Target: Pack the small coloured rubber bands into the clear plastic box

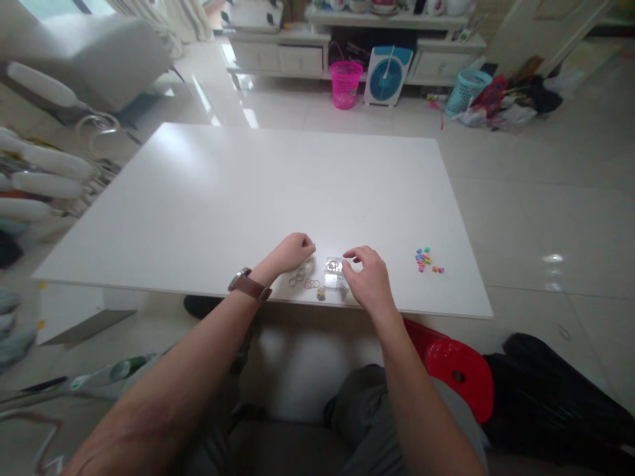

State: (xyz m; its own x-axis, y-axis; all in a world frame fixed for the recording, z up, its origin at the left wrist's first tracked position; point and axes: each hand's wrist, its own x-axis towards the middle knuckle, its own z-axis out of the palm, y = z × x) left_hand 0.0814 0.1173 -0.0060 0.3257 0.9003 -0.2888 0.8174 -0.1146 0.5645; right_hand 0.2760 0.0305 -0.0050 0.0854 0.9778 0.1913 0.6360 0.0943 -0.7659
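Clear box (333, 281) sits by table's (278, 192) near edge, between hands, closer to right hand (371, 277), fingers apart; left hand (292, 253) pinched, contents unclear.

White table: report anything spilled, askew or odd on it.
Nothing on the white table looks plainly damaged. Mildly untidy: small multicoloured pieces lie scattered near its right edge, uncontained, and thin rings lie loose left of the small clear plastic box.

Rings (312, 284) on table (297, 192) L of box (333, 266), beads (424, 259) R, bin (346, 84) on floor behind.
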